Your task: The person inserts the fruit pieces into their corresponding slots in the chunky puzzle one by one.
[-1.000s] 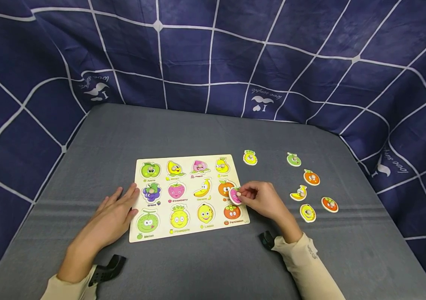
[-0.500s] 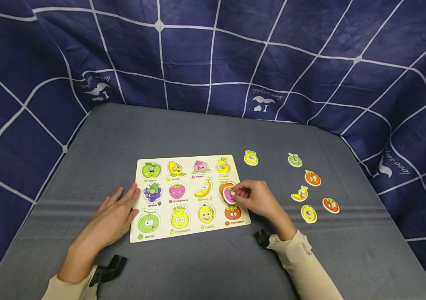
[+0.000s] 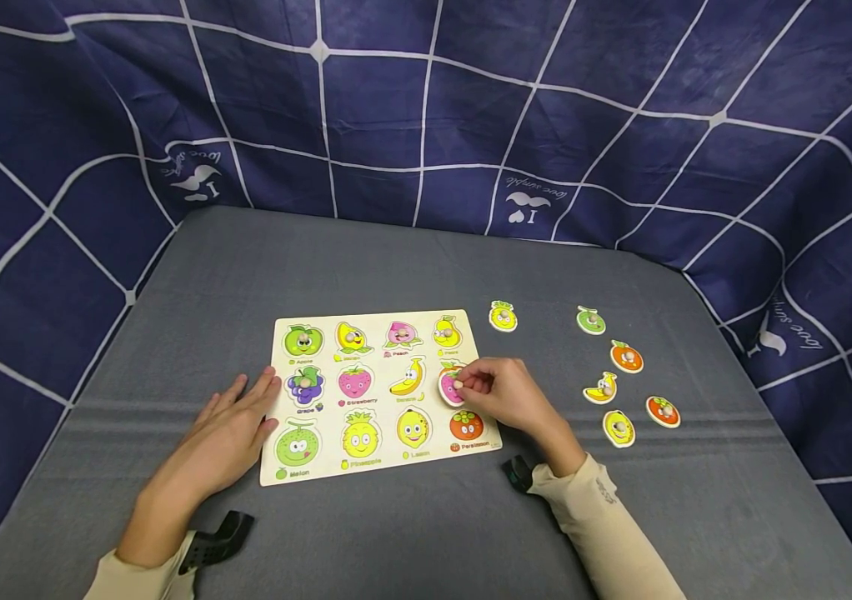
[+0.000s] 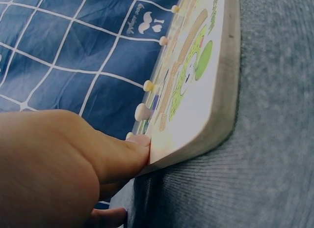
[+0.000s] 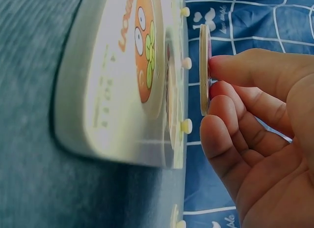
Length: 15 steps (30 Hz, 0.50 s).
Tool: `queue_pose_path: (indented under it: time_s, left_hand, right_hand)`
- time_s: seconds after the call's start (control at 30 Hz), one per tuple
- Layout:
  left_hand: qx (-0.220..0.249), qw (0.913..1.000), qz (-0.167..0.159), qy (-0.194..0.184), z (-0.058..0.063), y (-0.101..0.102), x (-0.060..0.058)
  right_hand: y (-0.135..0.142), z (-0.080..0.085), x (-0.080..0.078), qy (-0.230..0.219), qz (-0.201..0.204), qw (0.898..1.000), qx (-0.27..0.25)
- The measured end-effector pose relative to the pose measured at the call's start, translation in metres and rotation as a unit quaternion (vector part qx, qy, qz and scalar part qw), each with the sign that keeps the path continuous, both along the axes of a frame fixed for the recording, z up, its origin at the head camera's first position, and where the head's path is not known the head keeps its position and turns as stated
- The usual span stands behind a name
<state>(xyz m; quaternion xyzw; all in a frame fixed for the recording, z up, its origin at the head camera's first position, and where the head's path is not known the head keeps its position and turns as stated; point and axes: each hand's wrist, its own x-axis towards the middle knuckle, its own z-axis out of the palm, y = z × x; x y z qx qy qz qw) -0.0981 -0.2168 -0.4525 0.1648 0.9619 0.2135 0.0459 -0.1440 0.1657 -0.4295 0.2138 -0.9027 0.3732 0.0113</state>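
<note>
A pale wooden fruit puzzle board [image 3: 388, 437] lies on the grey cloth. My left hand [image 3: 219, 437] rests at its left edge with fingers extended, and in the left wrist view the thumb [image 4: 125, 156] touches the board's edge. Thumb and fingertips of my right hand [image 3: 512, 396] pinch a pink strawberry puzzle piece [image 3: 448, 388] by its knob. That piece overlaps the orange picture at the board's right side. In the right wrist view the strawberry piece [image 5: 203, 73] stands edge-on, raised off the board. Knobbed apple [image 3: 302, 341], grape [image 3: 304, 387], mango, peach and pear pieces sit in their slots.
Right of the board lie loose knobbed pieces: pineapple [image 3: 503, 317], melon [image 3: 590, 321], orange [image 3: 626, 357], banana [image 3: 601, 388], lemon [image 3: 618, 429] and persimmon [image 3: 663, 412]. A blue checked curtain [image 3: 373, 108] surrounds the table's back and sides.
My right hand has carried the strawberry piece left and slightly up, from the board's right edge to over the orange picture. My left hand stays in place.
</note>
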Motion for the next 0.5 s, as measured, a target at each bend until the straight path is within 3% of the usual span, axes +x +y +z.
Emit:
queue_pose_path:
  time_s: [0.5]
  left_hand:
    - [0.001, 1.0000, 0.003, 0.003, 0.001, 0.001, 0.003]
  right_hand:
    - [-0.018, 0.002, -0.007, -0.015, 0.023, 1.000, 0.011]
